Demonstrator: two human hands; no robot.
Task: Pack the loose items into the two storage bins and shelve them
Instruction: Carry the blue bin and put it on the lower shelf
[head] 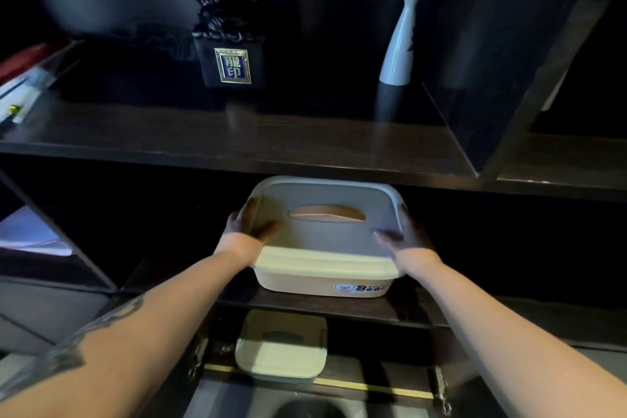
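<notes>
The lidded cream bin [322, 248] sits half inside the middle shelf [305, 307], gripped at both sides by the left hand [249, 222] and right hand [405, 231], thumbs over the lid, probably to slide it level. A second bin [281, 346] rests on a lower shelf.

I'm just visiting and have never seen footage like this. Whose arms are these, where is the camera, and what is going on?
No machine here: a person wears a camera on their head, so you look forward and down along their own bare arms. The left hand and right hand grip the two sides of a lidded cream bin, which sits on the middle shelf of a dark cabinet. A second bin, also lidded, sits lower down. On the upper shelf stand a dark dragon figure and a white vase; some papers lie at far left.
</notes>
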